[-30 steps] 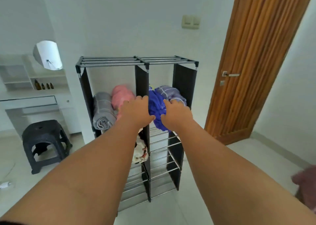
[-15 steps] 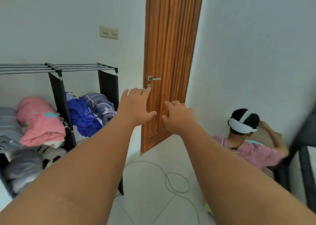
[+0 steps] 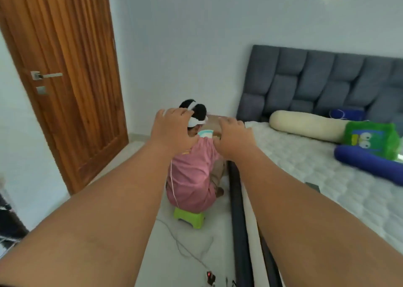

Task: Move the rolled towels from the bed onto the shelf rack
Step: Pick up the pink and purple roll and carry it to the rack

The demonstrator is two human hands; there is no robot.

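Both of my arms reach forward, empty. My left hand (image 3: pixel 173 129) and my right hand (image 3: pixel 234 137) are held out side by side with fingers spread and curled down, holding nothing. The bed (image 3: pixel 327 177) with a white quilted mattress lies to the right, its near edge just right of my right arm. No rolled towel shows on the visible part of the bed. The shelf rack (image 3: pixel 7 225) is only a dark sliver at the lower left edge.
A person in a pink top (image 3: pixel 192 177) sits on a green stool (image 3: pixel 189 217) on the floor beside the bed, right ahead. A cream bolster (image 3: pixel 305 124), a green cushion (image 3: pixel 370 137) and a blue bolster (image 3: pixel 368 163) lie near the grey headboard (image 3: pixel 322 83). A wooden door (image 3: pixel 63 79) stands left; a cable (image 3: pixel 185 245) trails on the floor.
My hands let go of the blue towel on the rack and are empty. My view has swung right, from the rack past the door to the bed.
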